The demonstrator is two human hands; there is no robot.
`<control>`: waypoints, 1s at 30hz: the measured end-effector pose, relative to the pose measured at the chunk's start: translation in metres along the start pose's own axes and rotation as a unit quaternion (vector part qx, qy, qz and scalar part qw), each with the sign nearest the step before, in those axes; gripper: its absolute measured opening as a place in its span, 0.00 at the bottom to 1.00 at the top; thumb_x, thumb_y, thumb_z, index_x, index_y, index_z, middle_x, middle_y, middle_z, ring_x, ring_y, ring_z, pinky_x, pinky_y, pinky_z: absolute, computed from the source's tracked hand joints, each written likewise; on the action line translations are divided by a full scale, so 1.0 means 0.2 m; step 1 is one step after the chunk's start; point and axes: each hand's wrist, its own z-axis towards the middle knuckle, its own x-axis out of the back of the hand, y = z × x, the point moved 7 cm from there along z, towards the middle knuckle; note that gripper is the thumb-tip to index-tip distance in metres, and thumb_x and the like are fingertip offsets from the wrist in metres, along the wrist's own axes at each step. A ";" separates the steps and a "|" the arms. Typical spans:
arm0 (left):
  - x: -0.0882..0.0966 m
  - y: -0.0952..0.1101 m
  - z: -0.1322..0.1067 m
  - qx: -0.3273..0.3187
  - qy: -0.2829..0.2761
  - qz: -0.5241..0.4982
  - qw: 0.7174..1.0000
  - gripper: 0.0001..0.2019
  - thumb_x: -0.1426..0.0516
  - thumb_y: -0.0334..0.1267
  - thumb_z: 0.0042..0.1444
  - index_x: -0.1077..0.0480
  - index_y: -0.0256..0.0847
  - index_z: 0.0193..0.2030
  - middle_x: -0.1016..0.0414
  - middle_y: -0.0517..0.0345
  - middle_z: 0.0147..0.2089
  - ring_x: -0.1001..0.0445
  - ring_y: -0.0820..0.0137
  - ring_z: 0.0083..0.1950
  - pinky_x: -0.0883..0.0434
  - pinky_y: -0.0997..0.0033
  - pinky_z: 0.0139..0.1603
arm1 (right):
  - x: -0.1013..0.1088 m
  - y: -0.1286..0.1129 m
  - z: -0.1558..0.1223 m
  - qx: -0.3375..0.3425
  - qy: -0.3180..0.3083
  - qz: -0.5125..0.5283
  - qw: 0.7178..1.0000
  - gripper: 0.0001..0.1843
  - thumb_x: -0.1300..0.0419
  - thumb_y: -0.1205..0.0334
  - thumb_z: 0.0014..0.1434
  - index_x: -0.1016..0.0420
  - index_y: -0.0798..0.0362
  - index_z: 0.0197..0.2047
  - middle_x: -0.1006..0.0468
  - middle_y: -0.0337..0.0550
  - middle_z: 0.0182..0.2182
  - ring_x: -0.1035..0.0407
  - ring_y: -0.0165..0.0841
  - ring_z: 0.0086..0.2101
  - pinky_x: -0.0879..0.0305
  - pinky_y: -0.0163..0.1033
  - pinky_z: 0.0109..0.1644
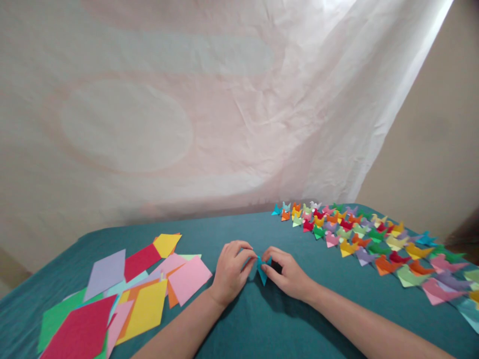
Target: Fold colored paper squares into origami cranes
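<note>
A small blue folded-paper bird (263,275) is held low over the middle of the table, its pointed lower end facing me. My right hand (285,271) pinches one side of it between thumb and fingers. On the other side, my left hand (232,271) has its thumb and fingertips closed together at the bird's upper left tip. Parts of the bird are hidden behind my fingertips.
Colored paper sheets (84,326) lie in a loose, overlapping pile at left on the green tablecloth (239,324). Rows of finished paper birds (348,248) in many colors fill the right side. A pale cloth (224,124) hangs behind the table.
</note>
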 end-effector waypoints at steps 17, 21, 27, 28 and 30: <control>-0.05 -0.07 0.00 0.106 -0.017 -0.192 0.976 0.04 0.45 0.33 0.57 0.29 0.40 0.35 0.28 0.57 0.36 0.29 0.70 0.41 0.33 0.69 0.44 | 0.01 0.00 0.00 0.026 0.028 -0.030 0.999 0.04 0.47 0.68 0.59 0.33 0.51 0.35 0.30 0.44 0.33 0.35 0.35 0.36 0.38 0.40 0.42; -0.05 -0.08 0.01 0.127 -0.024 -0.203 0.971 0.04 0.45 0.34 0.57 0.28 0.40 0.36 0.27 0.56 0.37 0.29 0.69 0.41 0.33 0.69 0.45 | 0.01 0.01 0.00 0.038 0.020 -0.049 0.998 0.04 0.47 0.69 0.59 0.33 0.51 0.35 0.29 0.44 0.33 0.36 0.35 0.37 0.38 0.41 0.43; -0.04 -0.07 0.02 0.110 -0.025 -0.204 0.972 0.06 0.46 0.34 0.58 0.28 0.40 0.34 0.28 0.57 0.35 0.29 0.70 0.39 0.33 0.69 0.44 | 0.02 -0.01 0.00 0.046 0.018 -0.052 0.997 0.04 0.47 0.69 0.59 0.34 0.51 0.35 0.30 0.44 0.33 0.36 0.35 0.36 0.38 0.41 0.42; -0.05 -0.07 0.02 0.104 -0.027 -0.205 0.973 0.06 0.46 0.35 0.58 0.28 0.40 0.33 0.28 0.57 0.35 0.29 0.70 0.39 0.33 0.69 0.44 | 0.02 -0.01 0.00 0.045 0.017 -0.052 0.997 0.04 0.47 0.69 0.59 0.34 0.51 0.35 0.30 0.44 0.33 0.36 0.35 0.36 0.38 0.41 0.42; -0.05 -0.06 0.02 0.093 -0.031 -0.205 0.974 0.07 0.47 0.35 0.59 0.29 0.40 0.33 0.29 0.57 0.35 0.30 0.70 0.39 0.33 0.69 0.44 | 0.01 -0.01 0.00 0.043 0.016 -0.051 0.998 0.04 0.47 0.69 0.59 0.34 0.51 0.35 0.30 0.44 0.33 0.36 0.36 0.37 0.38 0.42 0.42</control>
